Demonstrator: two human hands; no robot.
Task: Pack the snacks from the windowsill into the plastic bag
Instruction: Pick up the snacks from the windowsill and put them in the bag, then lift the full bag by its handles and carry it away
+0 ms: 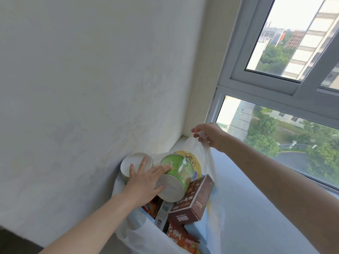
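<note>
Pressing flat, spread fingers on a green cylindrical snack can (178,171), the left hand (145,182) steadies it atop a brown cardboard box (194,200) inside the white translucent plastic bag (146,241) on the pale windowsill (256,217). The right hand (207,132) pinches the bag's handle, lifting it.

The plastic bag (139,241) and the orange packet (183,241) inside it run off the lower edge. The left hand (145,182) covers part of the green can (180,171) and the white-lidded can (135,161). The yellow packet (194,160) shows only behind the green can, and a red packet (153,208) is mostly buried. The bag hides the left end of the windowsill (256,208).
</note>
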